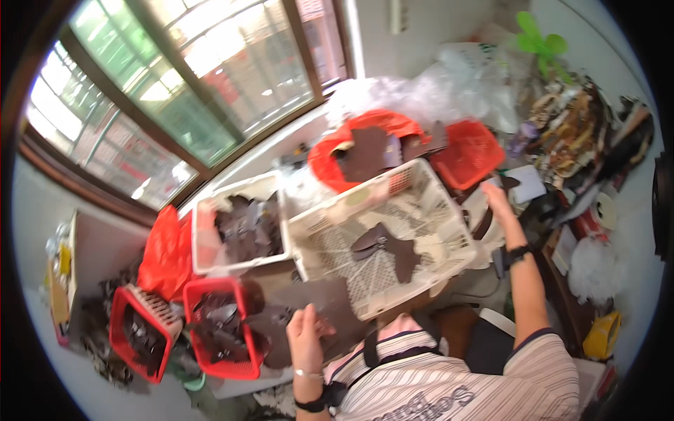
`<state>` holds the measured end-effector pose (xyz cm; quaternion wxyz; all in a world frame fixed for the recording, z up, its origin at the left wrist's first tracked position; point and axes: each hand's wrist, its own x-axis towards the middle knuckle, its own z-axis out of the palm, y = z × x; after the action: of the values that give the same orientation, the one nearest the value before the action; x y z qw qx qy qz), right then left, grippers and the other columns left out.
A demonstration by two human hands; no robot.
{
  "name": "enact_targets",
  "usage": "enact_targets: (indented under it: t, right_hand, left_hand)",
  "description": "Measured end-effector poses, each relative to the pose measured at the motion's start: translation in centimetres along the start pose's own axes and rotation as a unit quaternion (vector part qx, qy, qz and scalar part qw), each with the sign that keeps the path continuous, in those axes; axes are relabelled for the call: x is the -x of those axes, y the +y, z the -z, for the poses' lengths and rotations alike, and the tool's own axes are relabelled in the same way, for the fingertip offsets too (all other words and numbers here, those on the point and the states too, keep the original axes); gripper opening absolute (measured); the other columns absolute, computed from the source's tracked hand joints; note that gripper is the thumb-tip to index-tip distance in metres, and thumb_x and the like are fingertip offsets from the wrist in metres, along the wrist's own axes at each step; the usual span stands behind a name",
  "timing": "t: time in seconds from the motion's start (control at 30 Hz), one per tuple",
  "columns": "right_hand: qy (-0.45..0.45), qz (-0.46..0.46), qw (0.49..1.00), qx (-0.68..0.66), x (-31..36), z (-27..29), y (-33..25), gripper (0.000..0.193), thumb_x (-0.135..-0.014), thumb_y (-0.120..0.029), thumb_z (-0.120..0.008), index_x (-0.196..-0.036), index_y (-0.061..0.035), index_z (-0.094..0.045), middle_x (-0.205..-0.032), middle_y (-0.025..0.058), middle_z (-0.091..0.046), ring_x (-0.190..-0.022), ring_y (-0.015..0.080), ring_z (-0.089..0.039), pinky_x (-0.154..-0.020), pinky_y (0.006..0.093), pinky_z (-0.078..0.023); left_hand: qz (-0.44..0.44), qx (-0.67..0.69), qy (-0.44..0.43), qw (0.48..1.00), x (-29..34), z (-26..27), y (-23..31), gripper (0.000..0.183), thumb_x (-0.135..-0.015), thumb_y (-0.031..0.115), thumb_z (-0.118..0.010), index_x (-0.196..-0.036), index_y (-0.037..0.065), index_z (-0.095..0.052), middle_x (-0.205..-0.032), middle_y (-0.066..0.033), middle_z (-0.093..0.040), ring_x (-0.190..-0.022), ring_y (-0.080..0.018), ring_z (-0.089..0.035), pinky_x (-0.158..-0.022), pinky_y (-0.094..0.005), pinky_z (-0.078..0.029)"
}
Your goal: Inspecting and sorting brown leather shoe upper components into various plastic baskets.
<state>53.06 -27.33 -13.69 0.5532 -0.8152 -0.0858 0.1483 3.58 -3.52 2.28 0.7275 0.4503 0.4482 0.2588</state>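
Note:
My left hand (306, 331) is closed, its fingers curled over a broad dark brown sheet (337, 302) of leather-like material. Smaller dark pieces lie along the sheet's left side. On the right, my right hand (498, 200) reaches past the white plastic crate (442, 203). Its fingers are bent together beside a small dark piece (509, 182); what lies between them is too blurred to make out. Inside the crate rests a loose cluster of dark brown cut pieces (397, 252). I wear a dark band on each wrist.
A white basket (199, 242) and a red basket (249, 330) hold dark pieces on the left, near another red basket (119, 316) and a red bag (168, 256). Behind the crate are an orange-red bag (326, 158) with brown pieces and a red basket (470, 151). Scraps pile up (569, 130) at right.

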Motion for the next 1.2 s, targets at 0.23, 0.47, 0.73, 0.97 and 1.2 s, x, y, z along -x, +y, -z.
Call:
enact_targets:
  t: [0.23,0.47,0.73,0.97,1.2]
  right_hand:
    - [-0.439,-0.047,0.851,-0.285,19.2,-8.9,-20.2,0.042,-0.084,0.008,-0.059,-0.125,0.0037,-0.056,-0.119,0.0093,-0.062,-0.106,0.0135,-0.060,-0.088,0.0271,-0.051]
    - [-0.497,-0.014,0.816,-0.295,28.1,-16.1,-22.4,0.024,-0.074,0.016,-0.068,-0.092,0.0011,-0.064,-0.093,0.0024,-0.060,-0.090,0.0121,-0.062,-0.082,0.0270,-0.054]
    - [-0.534,-0.005,0.776,-0.336,29.0,-17.4,-22.3,0.025,-0.070,0.017,-0.069,-0.087,0.0001,-0.065,-0.087,0.0053,-0.061,-0.083,0.0140,-0.062,-0.076,0.0264,-0.053]
    - [-0.561,0.031,0.740,-0.369,29.5,-17.9,-22.5,0.024,-0.069,0.019,-0.068,-0.084,0.0003,-0.067,-0.089,0.0067,-0.059,-0.084,0.0146,-0.060,-0.076,0.0255,-0.055]
    - [-0.563,-0.052,0.695,-0.444,30.6,-18.4,-22.2,0.018,-0.070,0.012,-0.074,-0.083,0.0005,-0.072,-0.094,0.0054,-0.053,-0.087,0.0163,-0.059,-0.074,0.0239,-0.054]
  left_hand:
    - [-0.041,-0.007,-0.005,0.999,0.4,-1.1,0.7,0.021,-0.098,0.016,-0.056,-0.092,-0.004,-0.061,-0.080,-0.0109,-0.067,-0.065,-0.0159,-0.066,-0.063,-0.0278,-0.056]
    - [-0.131,-0.056,0.009,0.990,4.7,-2.4,3.0,0.018,-0.096,0.009,-0.058,-0.095,-0.008,-0.063,-0.083,-0.0121,-0.069,-0.071,-0.0154,-0.067,-0.068,-0.0277,-0.056]
    - [-0.155,-0.066,-0.011,0.986,7.7,-1.0,3.8,0.016,-0.095,0.007,-0.059,-0.099,-0.008,-0.063,-0.088,-0.0113,-0.068,-0.074,-0.0126,-0.064,-0.067,-0.0250,-0.054]
    - [-0.195,-0.093,0.031,0.976,8.4,-0.7,3.4,0.014,-0.089,0.009,-0.066,-0.088,-0.004,-0.070,-0.074,-0.0088,-0.070,-0.062,-0.0126,-0.066,-0.058,-0.0222,-0.050]
    - [-0.175,-0.048,0.030,0.983,9.3,-0.6,4.6,0.017,-0.092,0.009,-0.063,-0.088,-0.006,-0.070,-0.075,-0.0085,-0.071,-0.069,-0.0125,-0.066,-0.065,-0.0235,-0.051]
